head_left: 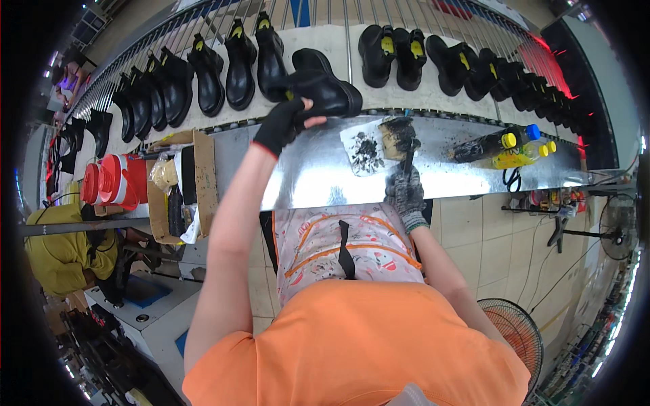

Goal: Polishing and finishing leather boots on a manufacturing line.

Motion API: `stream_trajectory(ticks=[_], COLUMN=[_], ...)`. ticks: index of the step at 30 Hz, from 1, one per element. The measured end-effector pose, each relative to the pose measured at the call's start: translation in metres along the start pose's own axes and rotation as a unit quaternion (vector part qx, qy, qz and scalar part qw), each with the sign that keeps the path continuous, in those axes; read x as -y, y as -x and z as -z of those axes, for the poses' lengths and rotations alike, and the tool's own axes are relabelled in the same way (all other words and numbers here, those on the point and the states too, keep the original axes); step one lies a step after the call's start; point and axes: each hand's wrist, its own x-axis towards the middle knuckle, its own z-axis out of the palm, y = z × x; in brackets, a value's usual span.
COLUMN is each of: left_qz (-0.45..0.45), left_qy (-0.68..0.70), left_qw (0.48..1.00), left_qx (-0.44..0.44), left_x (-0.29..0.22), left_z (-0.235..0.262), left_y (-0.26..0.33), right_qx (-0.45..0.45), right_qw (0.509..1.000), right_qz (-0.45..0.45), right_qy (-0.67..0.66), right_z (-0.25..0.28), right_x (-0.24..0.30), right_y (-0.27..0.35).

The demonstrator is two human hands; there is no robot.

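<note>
My left hand [283,128], in a black fingerless glove, grips a black ankle boot [328,95] at the conveyor's near edge. The boot lies tilted, its toe pointing right. My right hand [406,194], in a grey knitted glove, is closed round a dark, narrow tool [409,159] whose kind I cannot make out. The tool's tip reaches a blackened, tan block [397,139]. Beside the block, dark scraps or smears cover a white sheet [352,139] on the metal ledge [298,179].
Black boots and shoes [240,71] line the pale conveyor belt [433,101]. Bottles [487,146] and black-handled scissors [512,180] rest at the ledge's right. On the left are a cardboard box [206,183] and a red jug [112,179]. A fan [518,331] stands behind, right; another person [68,247] sits left.
</note>
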Motion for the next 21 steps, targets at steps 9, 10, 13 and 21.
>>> stream_trajectory(ticks=[9,10,13,21], left_qz=[-0.110,-0.126,-0.242,-0.434], left_qy=[-0.551,-0.609,-0.696,-0.513], left_qw=[0.812,0.762,0.645,0.562], left_qx=[-0.159,-0.181,-0.201,-0.482], left_x=[-0.060,-0.049,-0.032,-0.040], left_z=[-0.015,-0.034,-0.047,0.029], left_y=[-0.166,-0.166,-0.172,-0.176], right_qx=[0.048,0.019,-0.031,-0.050], right_qw=[0.943,0.942,0.965,0.974], right_qz=[-0.164,-0.151,-0.104,-0.122], right_qy=[-0.287,-0.298,-0.238,-0.182], right_z=[-0.003,-0.002,-0.014,-0.006], right_x=[-0.012,-0.012,-0.008,-0.009], right_y=[-0.013,-0.012,-0.012,-0.009])
